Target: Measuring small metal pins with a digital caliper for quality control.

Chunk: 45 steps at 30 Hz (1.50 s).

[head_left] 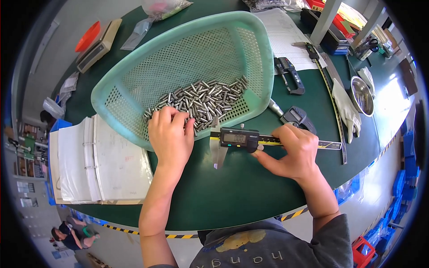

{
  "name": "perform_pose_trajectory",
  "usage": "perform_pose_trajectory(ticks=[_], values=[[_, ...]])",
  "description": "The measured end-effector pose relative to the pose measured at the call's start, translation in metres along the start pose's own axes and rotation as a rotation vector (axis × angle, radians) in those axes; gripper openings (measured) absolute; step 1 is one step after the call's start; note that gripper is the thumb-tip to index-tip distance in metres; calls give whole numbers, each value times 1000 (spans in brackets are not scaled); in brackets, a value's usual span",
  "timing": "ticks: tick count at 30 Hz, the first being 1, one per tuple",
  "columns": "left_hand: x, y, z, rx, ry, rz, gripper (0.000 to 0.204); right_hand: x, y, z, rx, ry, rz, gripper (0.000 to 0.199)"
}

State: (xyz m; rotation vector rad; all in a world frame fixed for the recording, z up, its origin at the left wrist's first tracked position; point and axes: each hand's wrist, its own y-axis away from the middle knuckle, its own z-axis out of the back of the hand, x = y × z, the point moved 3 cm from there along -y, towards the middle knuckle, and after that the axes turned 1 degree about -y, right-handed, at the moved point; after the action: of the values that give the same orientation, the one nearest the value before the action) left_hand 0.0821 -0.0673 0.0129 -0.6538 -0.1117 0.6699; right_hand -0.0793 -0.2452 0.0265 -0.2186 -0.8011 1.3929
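Note:
My right hand (298,154) is closed around the beam of a digital caliper (241,138), with the thumb at its small roller. The caliper's jaws are together, pointing toward me, just outside the basket's near rim. Over that rim reaches my left hand (170,134), its fingers bent and drawn together at the near edge of a heap of short metal pins (203,100). What its fingertips pinch, if anything, I cannot make out. The pins lie loose in a large green perforated plastic basket (178,49), which stands tilted on the green table (214,192).
An open ring binder (118,165) lies left of my left arm. Two digital micrometers (290,76) and a longer caliper (328,85) lie at the right, near white gloves (346,107) and a metal bowl (362,96). A scale (99,44) stands far left. Another person (73,234) is beyond the table.

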Motion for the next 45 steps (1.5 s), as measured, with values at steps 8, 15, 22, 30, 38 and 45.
perform_pose_trajectory(ticks=[8,15,22,30,38,45], values=[[3,10,7,-37,131,-21,14,-5,-2,7,-75,50,-99,36],[15,39,27,-92,187,27,13,-10,-3,7,-76,65,-186,36],[15,86,44,109,223,168,21,-9,-3,4,-28,48,-191,35],[0,89,35,176,253,180,34,-10,-2,1,7,60,-180,35],[-14,84,21,277,207,147,25,-11,1,-1,37,41,-198,33],[-10,81,33,410,244,174,17,-14,0,-5,34,36,-180,32]])
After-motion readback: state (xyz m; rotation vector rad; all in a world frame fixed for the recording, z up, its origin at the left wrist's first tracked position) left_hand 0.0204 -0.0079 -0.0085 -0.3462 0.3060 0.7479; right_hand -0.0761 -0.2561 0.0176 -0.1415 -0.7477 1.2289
